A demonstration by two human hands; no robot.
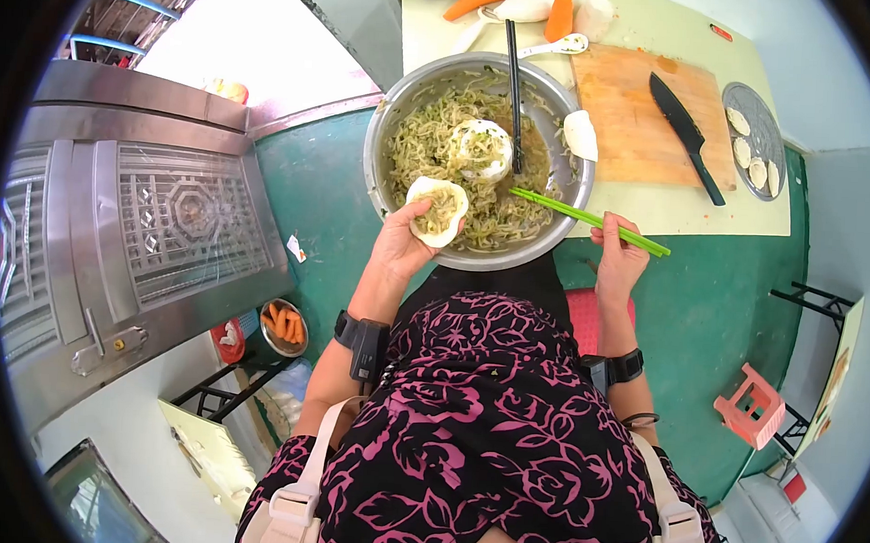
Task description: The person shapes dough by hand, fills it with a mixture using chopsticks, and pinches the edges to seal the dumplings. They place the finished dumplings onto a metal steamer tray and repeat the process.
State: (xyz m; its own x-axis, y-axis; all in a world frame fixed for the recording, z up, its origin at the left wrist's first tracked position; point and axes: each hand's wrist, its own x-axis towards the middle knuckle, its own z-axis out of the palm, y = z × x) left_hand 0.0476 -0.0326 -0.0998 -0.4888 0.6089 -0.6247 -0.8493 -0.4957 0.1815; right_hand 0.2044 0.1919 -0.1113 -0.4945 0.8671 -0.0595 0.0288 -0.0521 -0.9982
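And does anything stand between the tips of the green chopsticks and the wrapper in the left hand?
Nothing visible does: between the green chopsticks and the wrapper there is only loose filling in the metal bowl below. The black chopsticks end close by, beyond the green tips.

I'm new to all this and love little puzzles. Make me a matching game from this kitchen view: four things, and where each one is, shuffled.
Things:
1. green chopsticks
2. black knife
3. dough wrapper with filling
4. black chopsticks

Places:
A. on the wooden cutting board
B. in the left hand
C. propped in the metal bowl
D. in the right hand

Pairs: 1-D, 2-A, 3-B, 4-C
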